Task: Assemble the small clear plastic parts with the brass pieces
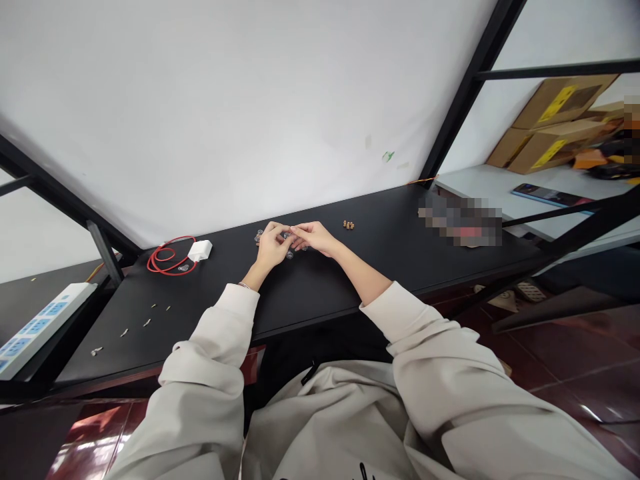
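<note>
Over the middle of the black shelf top, my left hand (274,244) and my right hand (316,239) meet with their fingertips pinched together. Whatever sits between the fingers is too small and covered to name. Small clear, glass-like pieces (290,255) lie under and around the fingers. More of these show beyond my left hand, with bits of brown near them. To the right of my right hand stands a small cluster of tan, cork-like pieces (349,225).
A red cable (163,263) with a white charger (200,251) lies at the left, a clear piece (183,268) beside it. Several tiny metallic bits (125,332) are scattered near the left front. A power strip (43,327) is further left. Black frame posts (465,100) bound the shelf.
</note>
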`<act>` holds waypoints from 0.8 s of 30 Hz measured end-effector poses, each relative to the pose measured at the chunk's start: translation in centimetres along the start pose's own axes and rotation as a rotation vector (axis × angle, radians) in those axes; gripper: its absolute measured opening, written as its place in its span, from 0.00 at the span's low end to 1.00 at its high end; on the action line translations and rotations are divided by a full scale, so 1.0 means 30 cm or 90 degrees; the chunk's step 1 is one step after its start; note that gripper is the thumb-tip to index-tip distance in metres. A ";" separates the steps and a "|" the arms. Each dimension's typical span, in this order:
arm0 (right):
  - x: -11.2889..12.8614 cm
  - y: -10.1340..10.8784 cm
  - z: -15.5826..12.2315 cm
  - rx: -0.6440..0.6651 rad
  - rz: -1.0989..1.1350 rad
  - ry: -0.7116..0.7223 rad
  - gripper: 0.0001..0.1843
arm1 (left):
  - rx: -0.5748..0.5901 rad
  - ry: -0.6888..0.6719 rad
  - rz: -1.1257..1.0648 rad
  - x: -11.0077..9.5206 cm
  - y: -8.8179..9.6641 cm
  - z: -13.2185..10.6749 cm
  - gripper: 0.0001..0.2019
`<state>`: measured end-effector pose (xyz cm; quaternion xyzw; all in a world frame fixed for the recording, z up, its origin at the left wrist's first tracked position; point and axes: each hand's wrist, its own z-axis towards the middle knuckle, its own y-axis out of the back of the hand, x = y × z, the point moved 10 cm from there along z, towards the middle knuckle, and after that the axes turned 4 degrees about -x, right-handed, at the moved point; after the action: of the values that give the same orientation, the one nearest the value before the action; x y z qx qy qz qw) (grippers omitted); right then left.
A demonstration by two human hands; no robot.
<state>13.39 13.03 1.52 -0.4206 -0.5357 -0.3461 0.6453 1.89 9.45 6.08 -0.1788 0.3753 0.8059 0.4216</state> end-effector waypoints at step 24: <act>0.014 0.004 0.003 -0.024 -0.004 0.023 0.15 | 0.001 -0.044 -0.020 -0.023 -0.004 0.002 0.05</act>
<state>13.54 13.15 1.91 -0.4245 -0.5184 -0.3657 0.6460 2.38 9.16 6.49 -0.1564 0.3586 0.8043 0.4473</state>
